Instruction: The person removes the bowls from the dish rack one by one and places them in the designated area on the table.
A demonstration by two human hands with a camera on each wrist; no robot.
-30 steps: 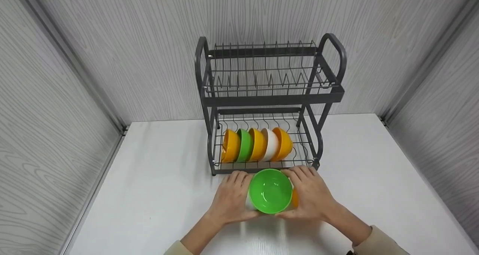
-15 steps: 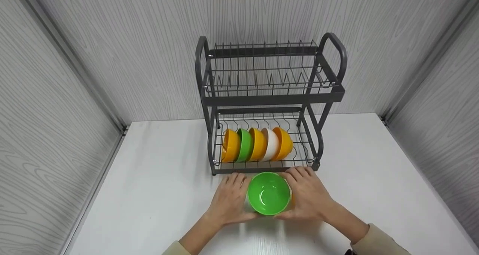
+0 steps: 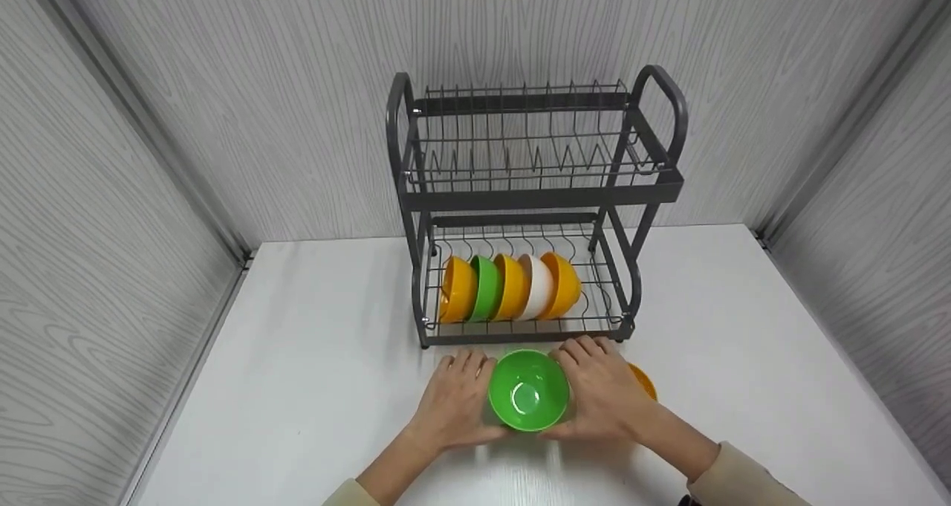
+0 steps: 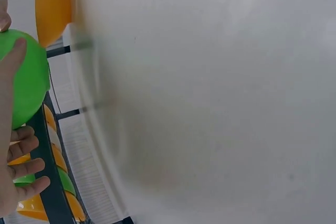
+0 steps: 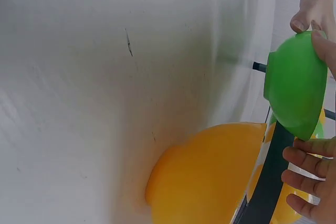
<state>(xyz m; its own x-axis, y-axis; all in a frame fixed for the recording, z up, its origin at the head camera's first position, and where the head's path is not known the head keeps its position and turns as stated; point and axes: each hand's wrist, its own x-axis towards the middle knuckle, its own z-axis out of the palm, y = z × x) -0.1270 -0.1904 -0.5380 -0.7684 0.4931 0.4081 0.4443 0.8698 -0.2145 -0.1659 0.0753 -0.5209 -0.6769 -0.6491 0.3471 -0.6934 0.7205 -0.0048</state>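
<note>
A green bowl (image 3: 528,391) is held by both hands in front of the rack, its opening facing up. My left hand (image 3: 457,402) grips its left side, thumb at the near edge and fingers around the far side. On the opposite side my right hand (image 3: 600,394) holds it the same way. Both wrist views show the green bowl (image 5: 296,85) raised over the white table. An orange bowl (image 3: 642,382) stands on the table just right of my right hand, mostly hidden behind it in the head view; the right wrist view shows its side (image 5: 210,174) up close.
A black two-tier dish rack (image 3: 542,194) stands behind the hands. Its lower tier holds several bowls on edge in a row: orange, green, and a white bowl (image 3: 536,288). The upper tier has wire slots. Grey wood-grain panels (image 3: 134,194) enclose the table (image 3: 297,387).
Both hands have brought the green bowl slightly nearer and to the left. More of the orange bowl now shows, on the right side of the right hand.
</note>
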